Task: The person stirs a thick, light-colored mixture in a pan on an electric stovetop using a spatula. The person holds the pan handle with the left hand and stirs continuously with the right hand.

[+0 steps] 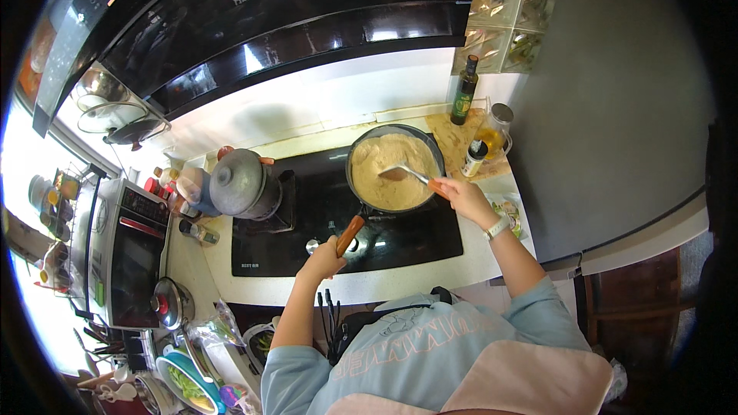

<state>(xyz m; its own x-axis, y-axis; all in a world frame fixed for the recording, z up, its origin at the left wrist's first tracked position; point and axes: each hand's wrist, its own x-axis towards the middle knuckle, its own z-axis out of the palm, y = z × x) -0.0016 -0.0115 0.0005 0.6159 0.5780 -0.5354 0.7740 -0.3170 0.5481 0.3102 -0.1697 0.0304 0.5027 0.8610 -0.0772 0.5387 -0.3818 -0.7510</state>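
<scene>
A tall grey panel (615, 107) is seen at the right, and a black range hood (284, 15) is hung above the white table (261, 289). Into the table a black glass cooktop (415, 242) is set. Over its right part the round pan (432, 143) is placed, its long axis slanted — the wooden handle (352, 234) is pointed toward the person and to the left. A wide pale-yellow mass (384, 155) is held within it. The left part is occupied by a lidded grey pot (241, 184). The spatula (412, 174) is laid across the pan's right rim, its long axis nearly crosswise; its blade is pointed left, against the yellow mass — its grip, lower right. By the right hand (467, 201) that grip is clasped with curled fingers; by the left hand (323, 260) the pan's handle is closely encircled. The right wrist is ringed by a pale band (497, 227).
</scene>
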